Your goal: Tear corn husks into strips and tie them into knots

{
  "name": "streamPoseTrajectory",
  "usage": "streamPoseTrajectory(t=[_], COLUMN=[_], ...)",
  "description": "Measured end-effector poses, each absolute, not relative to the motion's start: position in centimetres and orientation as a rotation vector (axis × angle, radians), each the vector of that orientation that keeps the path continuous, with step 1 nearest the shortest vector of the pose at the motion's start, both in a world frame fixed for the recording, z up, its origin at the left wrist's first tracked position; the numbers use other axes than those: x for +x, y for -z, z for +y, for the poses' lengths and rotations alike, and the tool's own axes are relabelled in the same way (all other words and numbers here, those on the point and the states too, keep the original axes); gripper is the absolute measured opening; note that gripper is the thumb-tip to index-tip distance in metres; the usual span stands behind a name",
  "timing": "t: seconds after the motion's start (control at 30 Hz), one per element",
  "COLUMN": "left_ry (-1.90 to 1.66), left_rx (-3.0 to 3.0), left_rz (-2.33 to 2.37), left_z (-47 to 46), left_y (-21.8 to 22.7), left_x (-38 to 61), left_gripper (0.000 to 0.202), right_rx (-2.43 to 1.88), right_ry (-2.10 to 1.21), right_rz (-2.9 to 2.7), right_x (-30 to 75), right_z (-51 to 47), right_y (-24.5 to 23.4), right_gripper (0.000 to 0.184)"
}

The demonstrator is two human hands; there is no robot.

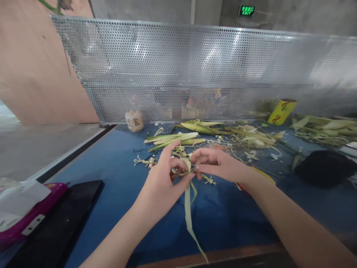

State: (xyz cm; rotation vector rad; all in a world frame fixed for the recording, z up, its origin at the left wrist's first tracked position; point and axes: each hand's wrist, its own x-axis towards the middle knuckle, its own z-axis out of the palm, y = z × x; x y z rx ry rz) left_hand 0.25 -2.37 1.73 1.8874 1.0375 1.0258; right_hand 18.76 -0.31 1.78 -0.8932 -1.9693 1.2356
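One long leaf strip (187, 212) between fingers (183, 185)

1. Left hand (162, 179): pinches a strip (187, 209) hanging below it.
2. Right hand (219, 163): curled, just beside the left.
3. Stalks (184, 137): beyond the left hand.
4. Yellow tube (282, 111): beyond the right hand.

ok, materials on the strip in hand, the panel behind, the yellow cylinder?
Strip: probably plant leaf or husk; pale green, matte, limp. Panel: metal, perhaps steel or aluminium; bare grey sheen, perforated. Cylinder: card, plastic or metal, can't tell; smooth, printed surface.
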Motion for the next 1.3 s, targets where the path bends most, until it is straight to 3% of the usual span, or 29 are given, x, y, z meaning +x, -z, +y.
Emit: streamPoseTrajectory(t=[0.1,0.23,0.57,0.67,1.17,1.3], left_ry=[-1.008,-1.039,-1.148,-1.153,-1.068,-1.000], left_rx=[1.897,1.901,1.911,1.885,1.842,1.820], left_rz=[1.083,1.096,1.037,1.034,0.977,0.933], left_z=[-2.4,-2.4,-2.6,-2.5,-2.3,-2.3], left_y=[-1.6,-1.4,-1.4,-1.3,-0.7,-0.3], left_x=[0.3,0.4,0.8,0.9,0.9,0.9], left_gripper=[0.082,0.091,0.088,0.083,0.079,0.089], right_rx=[-0.971,-0.944,-0.701,-0.641,-0.667,-0.784], right_ry=[-0.974,-0.891,-1.315,-1.404,-1.331,-1.308], right_rz=[-1.993,-1.845,-1.441,-1.337,-1.228,-1.403], right_x=[18.2,17.4,16.5,16.2,15.9,16.1], right_z=[-0.2,-0.4,-0.5,-0.6,-0.5,-0.2], right_y=[-1.5,-1.1,-0.5,-0.2,-0.1,0.2], right_gripper=[0.013,0.012,0.026,0.023,0.021,0.022])
